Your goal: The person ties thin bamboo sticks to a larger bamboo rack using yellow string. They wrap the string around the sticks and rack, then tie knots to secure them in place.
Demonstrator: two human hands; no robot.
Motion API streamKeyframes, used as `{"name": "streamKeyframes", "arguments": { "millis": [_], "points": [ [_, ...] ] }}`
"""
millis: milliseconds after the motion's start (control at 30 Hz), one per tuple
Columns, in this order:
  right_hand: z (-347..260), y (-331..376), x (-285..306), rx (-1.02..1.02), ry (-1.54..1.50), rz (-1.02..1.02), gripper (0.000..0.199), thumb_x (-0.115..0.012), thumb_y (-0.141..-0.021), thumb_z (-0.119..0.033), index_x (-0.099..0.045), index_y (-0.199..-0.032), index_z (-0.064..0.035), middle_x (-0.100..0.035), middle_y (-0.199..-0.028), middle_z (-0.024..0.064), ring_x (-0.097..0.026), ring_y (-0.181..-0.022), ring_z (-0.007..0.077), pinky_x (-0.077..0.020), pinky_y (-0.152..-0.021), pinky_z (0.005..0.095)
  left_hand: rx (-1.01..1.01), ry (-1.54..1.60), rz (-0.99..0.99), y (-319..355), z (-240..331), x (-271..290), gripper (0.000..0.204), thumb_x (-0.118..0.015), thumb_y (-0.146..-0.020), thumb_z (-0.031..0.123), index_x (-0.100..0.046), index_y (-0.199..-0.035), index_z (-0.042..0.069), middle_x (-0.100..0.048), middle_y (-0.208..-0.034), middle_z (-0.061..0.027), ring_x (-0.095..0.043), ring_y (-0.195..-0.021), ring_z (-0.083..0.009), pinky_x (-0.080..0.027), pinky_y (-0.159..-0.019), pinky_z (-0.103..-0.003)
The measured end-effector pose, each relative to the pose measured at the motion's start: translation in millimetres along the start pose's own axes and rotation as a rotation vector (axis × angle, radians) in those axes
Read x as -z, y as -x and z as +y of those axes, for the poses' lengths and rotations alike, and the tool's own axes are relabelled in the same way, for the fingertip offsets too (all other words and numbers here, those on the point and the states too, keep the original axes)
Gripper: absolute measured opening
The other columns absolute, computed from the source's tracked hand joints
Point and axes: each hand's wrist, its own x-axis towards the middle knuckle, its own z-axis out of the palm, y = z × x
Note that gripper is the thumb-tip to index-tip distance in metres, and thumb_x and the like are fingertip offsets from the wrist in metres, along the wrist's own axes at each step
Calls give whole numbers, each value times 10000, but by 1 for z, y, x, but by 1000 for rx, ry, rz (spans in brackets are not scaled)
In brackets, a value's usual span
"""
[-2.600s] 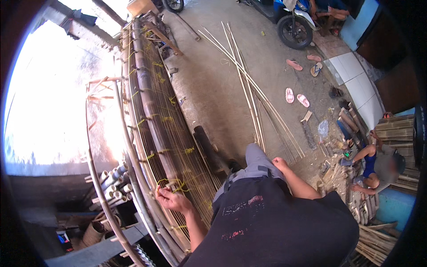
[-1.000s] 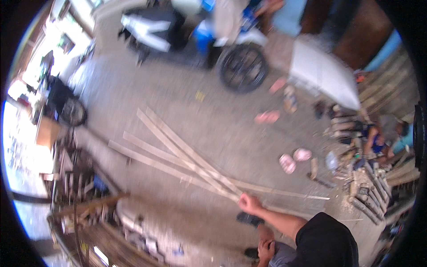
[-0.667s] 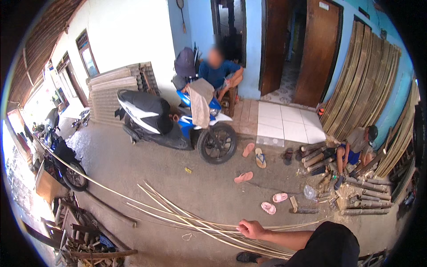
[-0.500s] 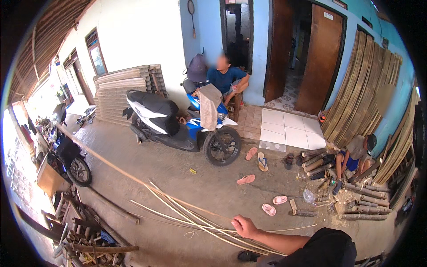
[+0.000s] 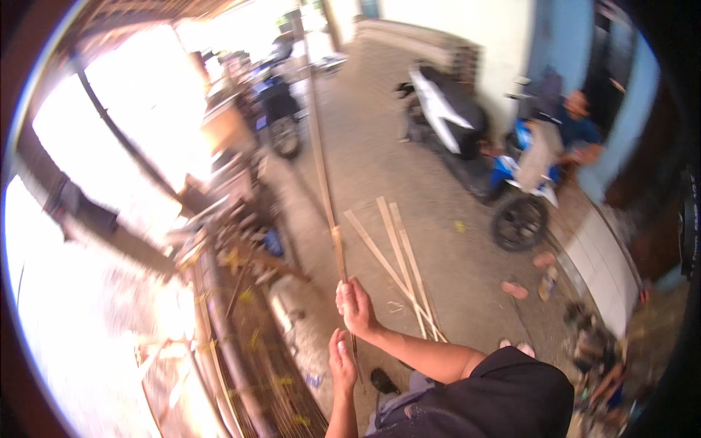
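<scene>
While both hands grip it, right hand (image 5: pixel 355 306) closed above left hand (image 5: pixel 341 363), the bamboo strip (image 5: pixel 321 175) runs long-axis away, far tip seemingly raised; blur obscures it.

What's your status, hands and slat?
Right hand and left hand both shut on the slat, raised and slanting away. More slats lie on the floor. Frame close at left.

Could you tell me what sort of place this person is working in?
Probably an open-fronted bamboo workshop in a yard: both hands grip a long bamboo strip, more strips lie on the concrete, and a scooter is parked nearby.
</scene>
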Motion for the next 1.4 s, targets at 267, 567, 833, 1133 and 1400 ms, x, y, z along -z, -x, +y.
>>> {"name": "streamKeyframes", "arguments": {
  "millis": [267,567,833,1133,1400],
  "points": [
    [26,20,-61,-181,-207,-377,396,-355,-1066,-427,-518,-1060,-66,-529,-704,6,-493,-593,76,-396,-513,232,314,-456,499,123,37,37,218,-519,-1010,187,-622,-921,17,-673,-783,-125,-634,-653,-245,-474,-597,-349],
    [57,-25,-118,-615,-203,-407,383,-445,-1042,-417,-578,-1147,-73,-618,-812,23,-579,-686,80,-485,-609,240,1021,-904,951,311,123,86,367,-537,-956,454,-752,-1067,177,-716,-957,-179,-677,-868,-380,-528,-781,-468],
    [90,50,-208,-692,-179,-576,288,-456,-1040,-390,-545,-1139,-135,-612,-809,5,-561,-677,79,-484,-608,251,1309,-1348,1253,531,170,177,336,-610,-879,238,-613,-616,29,-526,-549,-87,-471,-534,-199,-414,-531,-398],
    [118,207,-248,-784,59,-823,278,-563,-1000,-328,-497,-953,-63,-654,-819,69,-650,-646,136,-523,-551,285,1484,-1402,1259,670,197,273,480,-545,-921,387,-717,-791,-42,-706,-797,-179,-638,-716,-371,-503,-690,-499],
    [163,331,-262,-837,439,-981,343,-568,-995,-341,-580,-920,-6,-661,-779,99,-682,-617,172,-536,-512,317,1907,-854,1022,839,107,384,568,-387,-982,435,-691,-1117,-26,-677,-1148,-231,-613,-1120,-411,-470,-948,-518]
  ]
}}
